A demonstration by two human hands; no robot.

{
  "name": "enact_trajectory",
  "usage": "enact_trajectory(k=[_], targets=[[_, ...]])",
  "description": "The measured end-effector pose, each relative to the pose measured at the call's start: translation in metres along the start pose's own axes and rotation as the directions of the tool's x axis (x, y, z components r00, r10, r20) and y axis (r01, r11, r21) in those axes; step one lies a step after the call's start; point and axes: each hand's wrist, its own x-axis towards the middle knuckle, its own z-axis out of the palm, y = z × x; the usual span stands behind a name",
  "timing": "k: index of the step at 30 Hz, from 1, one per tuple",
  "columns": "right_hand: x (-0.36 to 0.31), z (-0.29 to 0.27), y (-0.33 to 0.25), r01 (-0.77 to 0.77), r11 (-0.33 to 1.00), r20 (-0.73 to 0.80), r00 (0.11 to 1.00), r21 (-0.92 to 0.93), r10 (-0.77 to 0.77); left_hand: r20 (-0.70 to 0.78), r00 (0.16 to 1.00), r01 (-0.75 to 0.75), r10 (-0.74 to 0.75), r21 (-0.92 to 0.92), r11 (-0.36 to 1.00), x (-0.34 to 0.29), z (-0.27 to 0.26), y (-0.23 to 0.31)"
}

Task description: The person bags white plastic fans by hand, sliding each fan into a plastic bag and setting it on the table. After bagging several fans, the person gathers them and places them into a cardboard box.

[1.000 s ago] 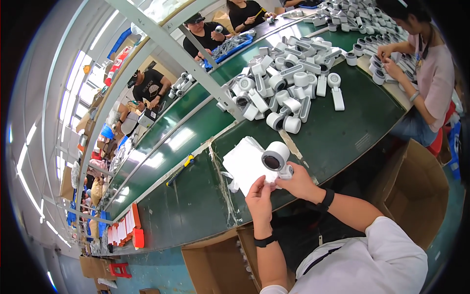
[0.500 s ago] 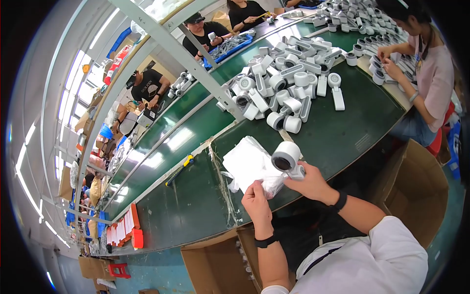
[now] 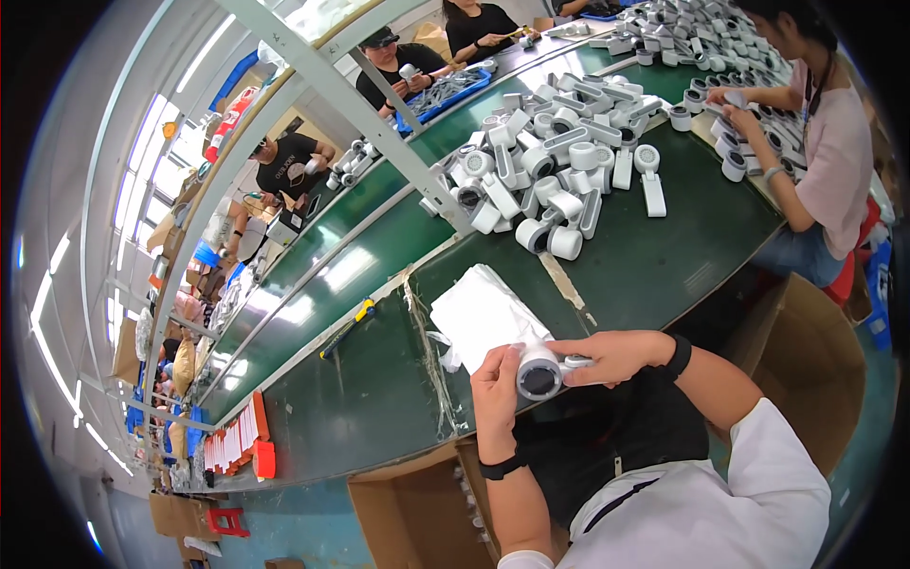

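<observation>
A white handheld fan [image 3: 538, 377] with a grey ring and dark round face is held low at the table's front edge, its face turned toward me. My right hand [image 3: 607, 358] is closed on its grey-white handle end. Against the left side of the fan's head, my left hand [image 3: 497, 381] has its fingers closed; whether a bag edge is also pinched there is hidden. Just beyond both hands lies a stack of thin white plastic bags [image 3: 485, 313], partly covered by the fan and fingers.
A heap of similar fans [image 3: 550, 152] covers the table's far middle. A yellow-and-black screwdriver [image 3: 348, 327] lies left of the bags. Open cardboard boxes stand below the edge, one at left [image 3: 417, 512], another at right [image 3: 806, 370]. A co-worker [image 3: 825, 142] sits at the right.
My right hand has lowered the fan toward me and turned its face down my way. My left hand, earlier pinching at the bags' near edge, now meets the fan's head.
</observation>
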Motion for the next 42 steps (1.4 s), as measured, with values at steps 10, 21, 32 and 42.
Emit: enact_trajectory(k=[10,21,32,42], targets=[[0.033,0.053,0.003,0.169,0.876,-0.386,0.922,0.451,0.021,-0.007,0.757,-0.452,0.654,0.717,0.531,-0.016,0.026,-0.009],[0.066,0.071,0.030,0.656,0.554,-0.749,0.657,0.512,-0.085,-0.148,0.969,-0.215,0.198,-0.110,0.970,-0.051,0.026,-0.034],[0.065,0.075,0.007,0.423,0.847,-0.847,0.272,-0.322,-0.457,-0.008,0.996,0.068,-0.086,-0.537,0.841,-0.052,-0.011,-0.013],[0.028,-0.043,0.065,-0.035,0.950,-0.919,0.270,-0.309,-0.289,-0.729,0.640,0.270,0.243,0.510,0.817,-0.019,-0.171,-0.019]])
